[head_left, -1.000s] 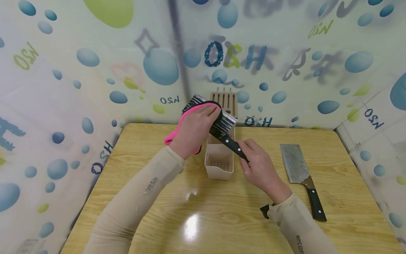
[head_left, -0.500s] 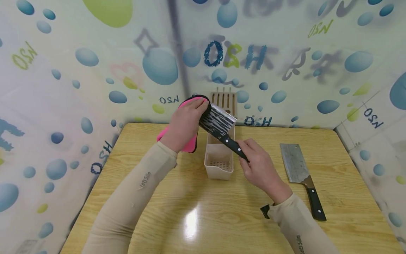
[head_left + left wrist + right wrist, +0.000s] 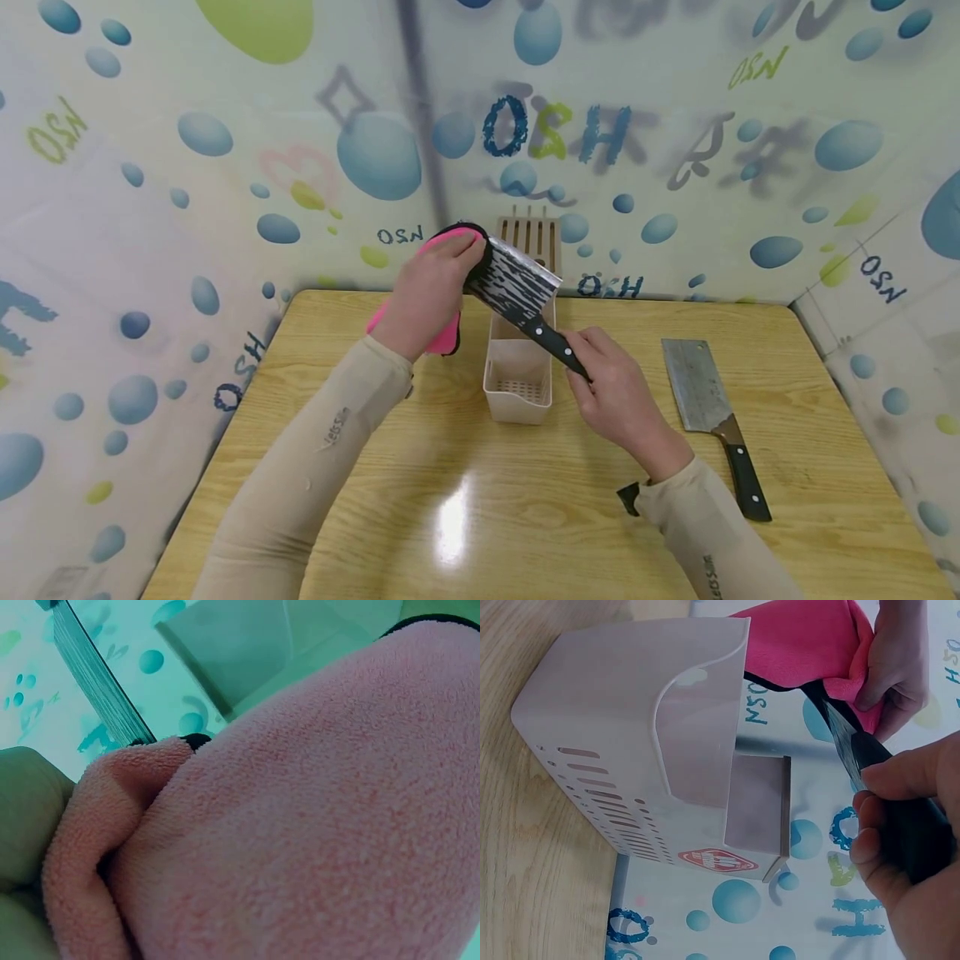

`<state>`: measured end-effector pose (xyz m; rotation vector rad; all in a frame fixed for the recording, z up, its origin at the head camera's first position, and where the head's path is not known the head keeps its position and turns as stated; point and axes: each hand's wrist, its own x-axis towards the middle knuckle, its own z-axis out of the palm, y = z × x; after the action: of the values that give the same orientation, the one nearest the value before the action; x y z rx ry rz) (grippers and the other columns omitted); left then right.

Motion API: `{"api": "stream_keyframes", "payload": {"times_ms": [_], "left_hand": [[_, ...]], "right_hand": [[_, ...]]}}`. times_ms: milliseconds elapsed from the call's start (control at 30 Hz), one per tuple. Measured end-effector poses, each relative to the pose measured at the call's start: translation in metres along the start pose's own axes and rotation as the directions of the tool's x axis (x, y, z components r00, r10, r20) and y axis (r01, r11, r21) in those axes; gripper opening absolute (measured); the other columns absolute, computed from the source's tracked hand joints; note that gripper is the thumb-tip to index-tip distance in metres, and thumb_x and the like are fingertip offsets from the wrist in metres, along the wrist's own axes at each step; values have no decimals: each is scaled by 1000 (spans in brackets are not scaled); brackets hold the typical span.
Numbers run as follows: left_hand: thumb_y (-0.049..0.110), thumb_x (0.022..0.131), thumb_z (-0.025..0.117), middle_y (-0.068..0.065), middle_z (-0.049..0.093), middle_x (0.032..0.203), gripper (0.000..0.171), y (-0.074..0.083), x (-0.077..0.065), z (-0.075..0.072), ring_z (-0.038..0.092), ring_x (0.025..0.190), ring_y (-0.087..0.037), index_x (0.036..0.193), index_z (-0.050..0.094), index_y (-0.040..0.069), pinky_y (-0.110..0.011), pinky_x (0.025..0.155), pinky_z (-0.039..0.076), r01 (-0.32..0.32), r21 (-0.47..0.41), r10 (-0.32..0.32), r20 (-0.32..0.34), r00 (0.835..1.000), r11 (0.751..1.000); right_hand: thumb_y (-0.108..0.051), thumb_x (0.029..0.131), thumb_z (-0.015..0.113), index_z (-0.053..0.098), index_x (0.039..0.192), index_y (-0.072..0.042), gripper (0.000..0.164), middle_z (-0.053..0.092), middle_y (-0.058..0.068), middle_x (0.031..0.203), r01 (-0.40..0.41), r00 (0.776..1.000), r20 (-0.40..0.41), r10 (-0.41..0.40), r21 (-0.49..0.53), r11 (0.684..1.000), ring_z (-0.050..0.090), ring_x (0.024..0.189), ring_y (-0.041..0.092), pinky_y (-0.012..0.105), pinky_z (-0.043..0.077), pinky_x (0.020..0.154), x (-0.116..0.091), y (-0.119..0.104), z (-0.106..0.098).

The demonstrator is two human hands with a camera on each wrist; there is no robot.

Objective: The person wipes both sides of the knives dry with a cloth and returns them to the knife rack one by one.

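A cleaver with a black-and-silver streaked blade (image 3: 517, 282) is held up over the beige knife holder (image 3: 519, 411). My right hand (image 3: 617, 390) grips its black handle, fingers wrapped round it in the right wrist view. With my left hand (image 3: 429, 293) I pinch a pink cloth (image 3: 444, 337) with black edging over the far end of the blade, and the cloth hides that end. Pink pile fills most of the left wrist view, the blade (image 3: 97, 684) showing beyond a fold of cloth (image 3: 79, 855).
Another cleaver (image 3: 701, 387), plain grey with a black handle, lies on the wooden table (image 3: 570, 533) to the right. The holder's slotted back part (image 3: 528, 237) stands close to the patterned wall (image 3: 675, 192).
My left hand and the cloth have slid left along the blade to its far end, baring more of the streaked surface. The right hand and the cleaver have barely moved.
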<state>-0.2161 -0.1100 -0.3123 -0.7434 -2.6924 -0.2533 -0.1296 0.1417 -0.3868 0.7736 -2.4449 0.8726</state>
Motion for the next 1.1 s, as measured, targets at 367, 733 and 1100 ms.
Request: {"api": "stream_keyframes", "payload": {"times_ms": [367, 733, 1100], "left_hand": [[-9, 88, 66, -12, 59, 149, 59, 19, -4, 0, 56, 137, -27, 145, 60, 4, -38, 111, 49, -69, 118, 64, 44, 997, 991], [-2, 94, 69, -11, 61, 146, 51, 34, -9, 9, 59, 134, -25, 144, 60, 4, -34, 111, 49, -169, 159, 168, 19, 986, 973], [-2, 96, 64, -12, 59, 148, 49, 49, -16, 13, 58, 135, -27, 145, 59, 2, -35, 113, 47, -233, 147, 232, 20, 972, 961]], "right_hand": [[9, 90, 67, 66, 126, 9, 36, 63, 17, 104, -40, 999, 8, 40, 13, 999, 58, 80, 25, 39, 52, 66, 2, 0, -1], [7, 92, 66, 65, 128, 9, 37, 64, 20, 107, -66, 998, 10, 66, 29, 997, 59, 80, 26, 40, 52, 67, 4, 1, 0], [7, 92, 67, 64, 129, 9, 37, 63, 19, 107, -103, 995, 21, 102, 57, 993, 59, 82, 26, 39, 51, 66, 5, 0, 1]]}}
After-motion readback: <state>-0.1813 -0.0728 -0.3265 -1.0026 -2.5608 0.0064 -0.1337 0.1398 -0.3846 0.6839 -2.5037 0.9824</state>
